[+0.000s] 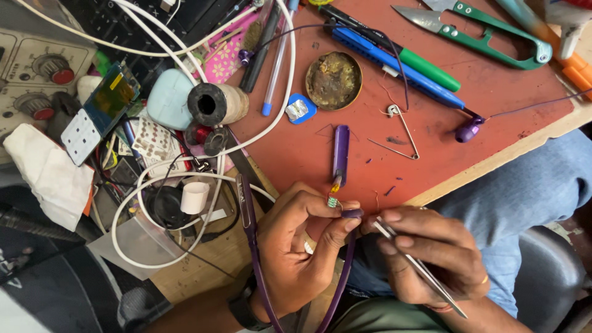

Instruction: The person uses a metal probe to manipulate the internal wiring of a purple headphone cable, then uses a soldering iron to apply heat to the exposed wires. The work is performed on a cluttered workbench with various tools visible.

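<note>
My left hand (295,246) pinches the end of a purple cable (249,228) between thumb and forefinger, with a tiny green circuit piece (333,201) showing at the fingertips. Just above it on the red mat lies a purple connector shell (340,153) with a yellow tip. My right hand (428,253) grips thin metal tweezers (419,266), their points aimed left at the held cable end. Both hands work at the table's near edge, over my lap.
On the red mat (493,92) lie a round tin of brown flux (333,80), a safety pin (404,129), blue and green pens (407,65) and green-handled snips (487,31). White cable loops (154,185), a tape roll (217,103) and small parts crowd the left side.
</note>
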